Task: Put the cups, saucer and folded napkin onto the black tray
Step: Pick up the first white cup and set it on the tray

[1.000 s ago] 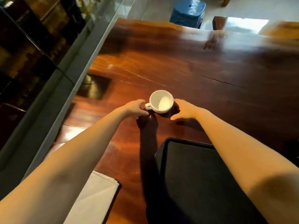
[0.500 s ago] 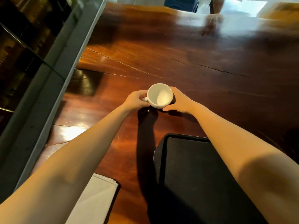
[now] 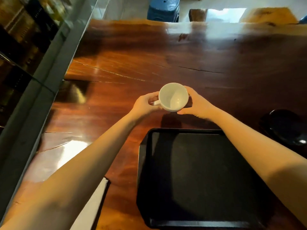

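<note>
White and empty, the cup (image 3: pixel 173 97) sits in a two-handed grip beyond the far edge of the black tray (image 3: pixel 196 180): the left hand (image 3: pixel 144 103) pinches its small handle while the right hand (image 3: pixel 196 103) wraps the opposite wall. Whether its base touches the reddish wooden tabletop (image 3: pixel 149 63) cannot be told. A folded napkin (image 3: pixel 93 206) lies near the tabletop's front edge left of the tray, partly under the left forearm, and a dark rounded dish (image 3: pixel 287 127) rests to the tray's right.
</note>
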A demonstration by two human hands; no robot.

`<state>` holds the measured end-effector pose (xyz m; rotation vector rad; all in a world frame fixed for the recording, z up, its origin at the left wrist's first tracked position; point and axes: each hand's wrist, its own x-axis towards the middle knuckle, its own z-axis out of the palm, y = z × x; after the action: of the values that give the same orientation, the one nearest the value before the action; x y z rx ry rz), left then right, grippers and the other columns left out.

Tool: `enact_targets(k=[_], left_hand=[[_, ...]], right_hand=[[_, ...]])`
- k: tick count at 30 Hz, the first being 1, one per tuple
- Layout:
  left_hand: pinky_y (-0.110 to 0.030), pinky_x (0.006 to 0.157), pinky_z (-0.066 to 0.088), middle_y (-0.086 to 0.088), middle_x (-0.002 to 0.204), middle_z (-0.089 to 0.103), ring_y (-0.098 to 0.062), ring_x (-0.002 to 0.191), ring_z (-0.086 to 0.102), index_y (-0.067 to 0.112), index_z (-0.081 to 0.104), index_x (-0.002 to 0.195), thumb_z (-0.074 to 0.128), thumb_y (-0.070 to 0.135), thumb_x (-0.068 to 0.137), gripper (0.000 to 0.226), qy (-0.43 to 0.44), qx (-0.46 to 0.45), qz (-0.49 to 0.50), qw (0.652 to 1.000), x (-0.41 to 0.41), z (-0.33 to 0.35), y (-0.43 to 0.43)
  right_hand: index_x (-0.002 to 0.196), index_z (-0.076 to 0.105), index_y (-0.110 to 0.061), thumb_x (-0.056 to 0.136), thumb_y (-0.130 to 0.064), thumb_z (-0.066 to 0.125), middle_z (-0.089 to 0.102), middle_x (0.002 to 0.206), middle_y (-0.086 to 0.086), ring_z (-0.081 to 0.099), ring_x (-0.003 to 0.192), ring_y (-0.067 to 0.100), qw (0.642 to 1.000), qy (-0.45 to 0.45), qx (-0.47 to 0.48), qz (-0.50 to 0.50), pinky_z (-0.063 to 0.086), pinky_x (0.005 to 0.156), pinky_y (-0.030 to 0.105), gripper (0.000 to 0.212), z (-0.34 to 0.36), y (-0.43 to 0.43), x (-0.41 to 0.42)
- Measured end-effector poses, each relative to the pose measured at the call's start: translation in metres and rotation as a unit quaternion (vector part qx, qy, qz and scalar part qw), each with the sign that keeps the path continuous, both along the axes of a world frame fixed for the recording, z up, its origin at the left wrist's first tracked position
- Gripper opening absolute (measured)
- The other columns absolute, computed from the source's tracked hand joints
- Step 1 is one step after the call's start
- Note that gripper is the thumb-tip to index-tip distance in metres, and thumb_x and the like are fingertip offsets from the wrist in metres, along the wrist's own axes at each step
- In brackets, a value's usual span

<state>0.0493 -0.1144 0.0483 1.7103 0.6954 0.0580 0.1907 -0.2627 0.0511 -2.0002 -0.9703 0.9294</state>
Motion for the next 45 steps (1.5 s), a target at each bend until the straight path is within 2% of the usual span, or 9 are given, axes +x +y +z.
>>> enact_targets(k=[5,11,15,18,23,28,36,40,45], left_hand=[[-0.043,0.102,0.046,0.001,0.13,0.06,-0.018,0.118,0.056,0.023,0.055,0.131,0.076,0.022,0.077,0.058,0.009,-0.007,-0.016,1.0,0.009,0.005,-0.064],[-0.026,0.087,0.042,0.008,0.113,0.061,-0.015,0.107,0.056,0.024,0.053,0.132,0.071,0.009,0.08,0.057,0.019,-0.009,-0.05,0.999,0.018,-0.008,-0.137],[-0.028,0.085,0.043,0.008,0.109,0.061,-0.013,0.103,0.056,0.025,0.053,0.132,0.069,0.007,0.079,0.058,0.035,-0.009,-0.061,0.997,0.022,-0.025,-0.179],[-0.03,0.09,0.044,0.003,0.12,0.062,-0.015,0.109,0.055,0.024,0.051,0.133,0.069,0.006,0.079,0.06,0.055,-0.013,-0.06,0.997,0.025,-0.036,-0.205],[-0.037,0.1,0.042,-0.005,0.129,0.06,-0.02,0.121,0.052,0.023,0.051,0.134,0.067,0.001,0.08,0.06,0.082,-0.01,-0.056,0.995,0.03,-0.05,-0.234],[-0.037,0.1,0.041,-0.003,0.131,0.058,-0.019,0.121,0.05,0.024,0.05,0.134,0.067,0.004,0.081,0.059,0.103,0.0,-0.046,0.994,0.037,-0.062,-0.25],[-0.036,0.1,0.042,-0.004,0.132,0.058,-0.02,0.124,0.05,0.023,0.05,0.134,0.068,0.003,0.079,0.061,0.103,0.014,-0.054,0.993,0.045,-0.065,-0.259],[-0.033,0.097,0.043,-0.004,0.131,0.058,-0.019,0.119,0.053,0.024,0.045,0.137,0.068,0.005,0.078,0.065,0.136,0.05,-0.094,0.985,0.047,-0.059,-0.258],[-0.033,0.096,0.049,-0.004,0.129,0.06,-0.021,0.112,0.06,0.016,0.033,0.145,0.071,0.024,0.08,0.075,0.217,0.076,-0.139,0.963,0.046,-0.038,-0.243]], right_hand=[[0.141,0.026,-0.027,0.075,-0.009,0.075,0.037,0.143,-0.003,0.038,0.119,0.006,0.999,0.013,-0.003,-0.039,0.034,0.098,0.027,0.084,0.013,-0.069,0.003],[0.14,0.028,-0.034,0.074,-0.008,0.076,0.032,0.145,-0.004,0.039,0.128,0.013,0.995,0.072,-0.012,-0.072,0.036,0.108,0.034,0.086,-0.001,-0.154,0.008],[0.139,0.029,-0.037,0.073,-0.006,0.076,0.026,0.143,-0.007,0.035,0.13,0.013,0.99,0.105,-0.018,-0.091,0.033,0.109,0.033,0.086,-0.017,-0.2,0.008],[0.138,0.03,-0.036,0.074,-0.003,0.075,0.024,0.147,-0.004,0.034,0.128,0.012,0.987,0.116,-0.028,-0.112,0.033,0.107,0.032,0.086,-0.031,-0.222,0.005],[0.145,0.023,-0.025,0.073,0.007,0.071,0.025,0.15,0.0,0.035,0.131,0.016,0.975,0.15,-0.026,-0.16,0.037,0.103,0.029,0.092,-0.057,-0.245,-0.001],[0.142,0.028,-0.023,0.071,0.007,0.07,0.034,0.146,0.004,0.037,0.133,0.021,0.97,0.153,-0.018,-0.189,0.038,0.107,0.037,0.088,-0.073,-0.254,-0.003],[0.14,0.031,-0.022,0.075,0.01,0.067,0.038,0.143,0.003,0.037,0.123,0.011,0.966,0.153,-0.009,-0.208,0.037,0.1,0.032,0.081,-0.066,-0.263,-0.001],[0.143,0.028,-0.02,0.076,0.006,0.068,0.035,0.147,0.005,0.036,0.134,0.023,0.97,0.136,-0.053,-0.194,0.038,0.104,0.036,0.082,-0.059,-0.265,0.006],[0.145,0.028,-0.016,0.079,-0.004,0.07,0.037,0.149,0.009,0.044,0.13,0.025,0.974,0.122,-0.129,-0.14,0.04,0.107,0.041,0.079,-0.041,-0.272,0.018]])
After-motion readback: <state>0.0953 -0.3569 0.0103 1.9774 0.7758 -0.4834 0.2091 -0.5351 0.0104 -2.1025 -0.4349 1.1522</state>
